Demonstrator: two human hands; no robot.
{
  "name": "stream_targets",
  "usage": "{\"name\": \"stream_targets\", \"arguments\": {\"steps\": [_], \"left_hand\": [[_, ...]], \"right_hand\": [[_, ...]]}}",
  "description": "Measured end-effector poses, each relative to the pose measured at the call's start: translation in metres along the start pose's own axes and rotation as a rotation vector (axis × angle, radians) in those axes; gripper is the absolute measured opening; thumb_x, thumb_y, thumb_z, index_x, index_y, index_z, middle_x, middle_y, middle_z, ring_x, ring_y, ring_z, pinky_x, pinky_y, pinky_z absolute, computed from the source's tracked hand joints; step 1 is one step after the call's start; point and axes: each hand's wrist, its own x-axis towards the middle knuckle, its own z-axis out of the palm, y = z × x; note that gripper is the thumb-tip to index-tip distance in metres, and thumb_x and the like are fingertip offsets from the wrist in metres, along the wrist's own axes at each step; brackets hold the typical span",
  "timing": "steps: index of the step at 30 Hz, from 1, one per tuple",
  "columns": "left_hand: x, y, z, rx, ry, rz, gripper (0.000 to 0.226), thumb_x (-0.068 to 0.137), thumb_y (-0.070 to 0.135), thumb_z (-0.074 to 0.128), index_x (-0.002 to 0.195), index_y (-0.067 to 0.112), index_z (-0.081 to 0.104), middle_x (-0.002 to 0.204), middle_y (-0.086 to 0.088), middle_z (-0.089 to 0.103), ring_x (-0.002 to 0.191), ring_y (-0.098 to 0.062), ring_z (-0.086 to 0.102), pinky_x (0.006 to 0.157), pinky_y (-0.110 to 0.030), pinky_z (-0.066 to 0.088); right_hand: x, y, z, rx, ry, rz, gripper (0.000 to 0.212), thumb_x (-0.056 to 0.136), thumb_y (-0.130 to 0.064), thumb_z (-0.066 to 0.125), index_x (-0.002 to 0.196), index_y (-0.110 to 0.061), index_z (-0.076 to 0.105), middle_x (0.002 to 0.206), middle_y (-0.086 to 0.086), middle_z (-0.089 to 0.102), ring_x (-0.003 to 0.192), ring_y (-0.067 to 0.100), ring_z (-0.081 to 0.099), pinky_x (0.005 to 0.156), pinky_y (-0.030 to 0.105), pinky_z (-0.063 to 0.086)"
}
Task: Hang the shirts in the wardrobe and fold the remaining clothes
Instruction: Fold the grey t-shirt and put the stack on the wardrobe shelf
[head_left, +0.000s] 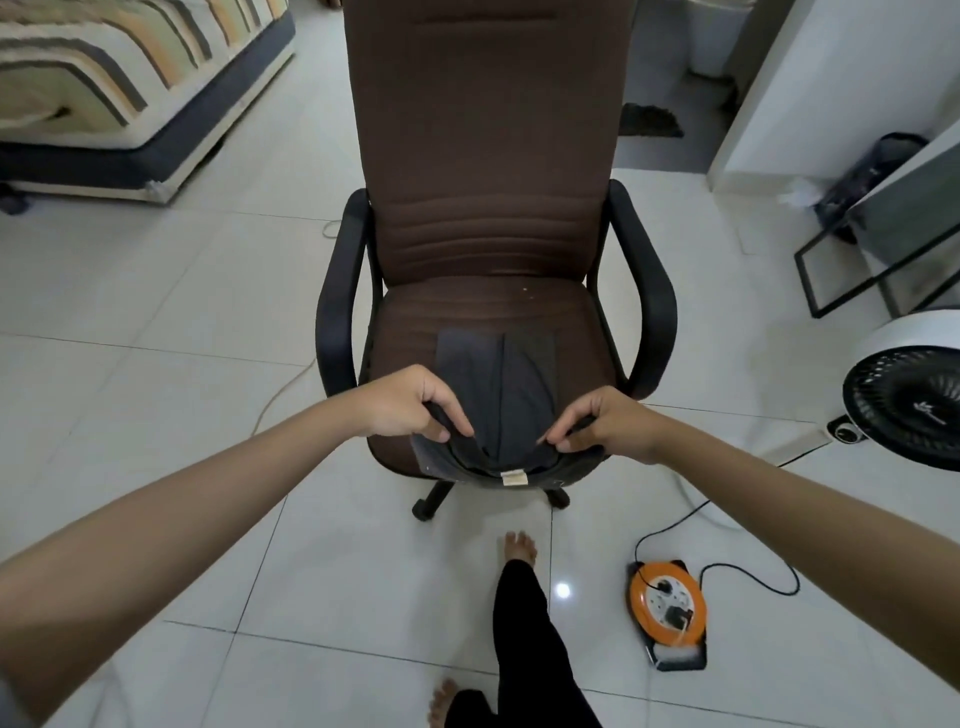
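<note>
Our left hand (410, 408) pinches the near edge of one dark grey garment (496, 402), thumb and forefinger closed on the fabric at its left side, the other fingers curled round the rolled hem. Our right hand (605, 428) does the same at the right side, fingertips nipped on the cloth with the knuckles raised. Both wrists are bent slightly inward, and both bare forearms reach forward and converge from the lower corners of the view.

The garment lies flat on the front of the seat of one brown office chair (488, 171), its near edge lifted between our two hands, with one small pale label (512, 477) showing at the middle of that edge.

We count two black armrests (340, 291) on the chair, two bare feet (519, 545) on the white tiled floor (156, 312), one orange cable reel (668, 603) to the right, one fan (909, 400) at the right edge, and one striped mattress (104, 73) at upper left.
</note>
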Motion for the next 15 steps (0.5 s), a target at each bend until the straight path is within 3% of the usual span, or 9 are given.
{"name": "stream_targets", "arguments": {"steps": [9,12,15], "left_hand": [[0.125,-0.040,-0.060,-0.033,0.132,-0.106,0.034,0.081,-0.010,0.062,0.098,0.016,0.074,0.107,0.003,0.070,0.105,-0.012,0.062,0.098,-0.028,0.046],[0.181,-0.061,-0.083,-0.051,0.175,-0.161,0.036,0.082,-0.012,0.060,0.092,0.020,0.074,0.105,0.000,0.068,0.104,-0.016,0.062,0.091,-0.028,0.049],[0.236,-0.085,-0.102,-0.010,0.215,-0.212,0.034,0.081,-0.011,0.060,0.092,0.018,0.073,0.104,-0.001,0.066,0.098,-0.012,0.060,0.076,-0.011,0.046]], "right_hand": [[0.114,0.021,-0.069,0.093,0.138,0.140,0.022,0.076,0.013,0.067,0.078,-0.008,0.075,0.097,0.018,0.072,0.090,0.023,0.067,0.088,0.029,0.054],[0.164,0.031,-0.100,0.106,0.155,0.211,0.021,0.077,0.010,0.069,0.077,-0.011,0.075,0.092,0.012,0.072,0.089,0.020,0.065,0.091,0.030,0.053],[0.216,0.047,-0.131,0.131,0.172,0.259,0.029,0.077,0.008,0.070,0.069,-0.019,0.077,0.080,0.001,0.073,0.088,0.020,0.065,0.090,0.031,0.052]]}}
